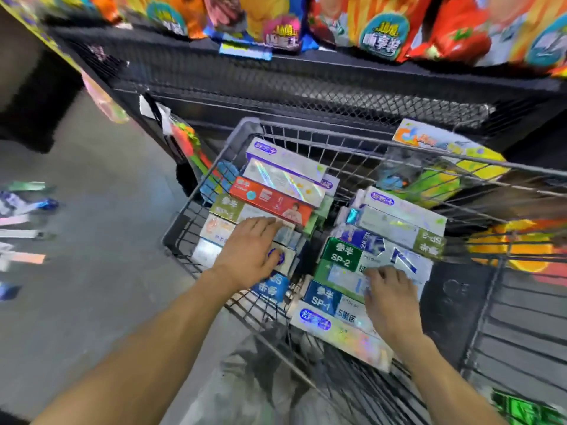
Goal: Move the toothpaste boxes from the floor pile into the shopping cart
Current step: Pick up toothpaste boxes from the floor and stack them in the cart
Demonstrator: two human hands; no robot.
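Observation:
A grey wire shopping cart (306,125) holds two rows of toothpaste boxes. The left row (276,182) includes a red box (270,201) and white holographic ones. The right row (399,219) has a green SP-2 box (339,253) and a blue SP-1 box (322,297). My left hand (248,251) lies flat on the left row with straight fingers. My right hand (389,296) rests on the right row, fingertips bent onto a green and white box (340,276). Several toothpaste boxes (21,222) still lie on the grey floor at the far left.
A black mesh shelf unit (306,87) stands right behind the cart, with bright snack bags (380,29) on top. More colourful packs (445,176) sit beyond the cart's right side. Open grey floor (92,271) stretches to the left of the cart.

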